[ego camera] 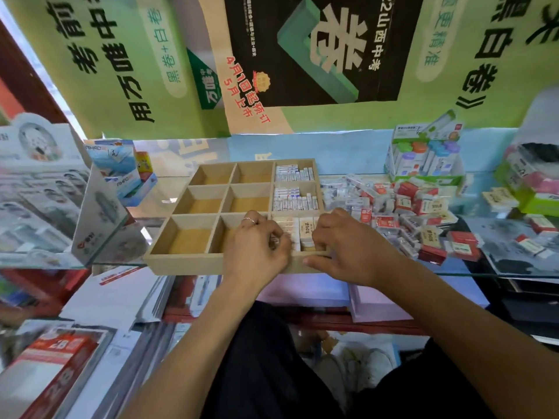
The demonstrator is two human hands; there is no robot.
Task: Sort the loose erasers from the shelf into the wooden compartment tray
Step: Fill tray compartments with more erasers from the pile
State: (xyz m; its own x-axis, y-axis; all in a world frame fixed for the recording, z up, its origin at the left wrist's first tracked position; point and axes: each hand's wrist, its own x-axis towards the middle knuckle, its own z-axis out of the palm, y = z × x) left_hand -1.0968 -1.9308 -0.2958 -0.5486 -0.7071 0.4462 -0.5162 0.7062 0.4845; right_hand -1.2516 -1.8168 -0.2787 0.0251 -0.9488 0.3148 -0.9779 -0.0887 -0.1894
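We have both hands down at the near right compartment of the wooden compartment tray (184, 264), which sits on the glass shelf (453, 275). Our left hand (257, 246) has its fingers (276, 234) curled in over the cream erasers (305, 231) standing there, and our right hand (344, 246) curls in from the other side. The fingers hide the contact, so we cannot tell whether either hand actually pinches an eraser or only presses the row together.

Just beyond our fingers, the two right-hand compartments are already packed with white-sleeved erasers (295, 198) in tidy rows. To the left of our fingers, six compartments lie bare. To the right of the right hand, well clear of the tray, the loose erasers (408, 213) sprawl in a mixed heap of red, white and cream sleeves.

As we judge it, the step in hand is squaring up the cream row. To do it well, we should push the erasers upright against the compartment wall, labels facing one way, and close gaps before adding more. We should keep the wrists low so nothing tips over the divider, then draw only matching cream erasers from the heap.
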